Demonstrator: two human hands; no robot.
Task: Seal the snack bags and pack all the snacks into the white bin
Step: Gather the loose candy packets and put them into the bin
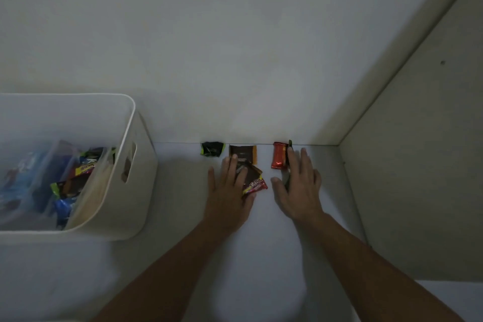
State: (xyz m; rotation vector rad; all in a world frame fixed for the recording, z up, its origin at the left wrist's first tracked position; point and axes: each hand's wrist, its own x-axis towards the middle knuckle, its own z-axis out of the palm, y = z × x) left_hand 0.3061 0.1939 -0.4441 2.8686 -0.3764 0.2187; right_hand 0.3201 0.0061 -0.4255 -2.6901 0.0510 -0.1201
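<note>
Here, left hand (230,185) fingers spread flat on brown snack packets (249,175); right hand (300,185) fingers spread beside red packet (279,159).

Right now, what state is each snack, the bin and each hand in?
white bin: upright, open-topped, partly filled with snack packs.
black-and-green packet: on the surface by the back wall, untouched.
brown-and-orange packet: flat, at the left fingertips.
dark brown packet: partly under the left hand.
red-and-yellow packet: beside the left hand's palm.
red packet: untouched, beside the right fingers.
left hand: open, flat.
right hand: open, over a dark item.
</note>
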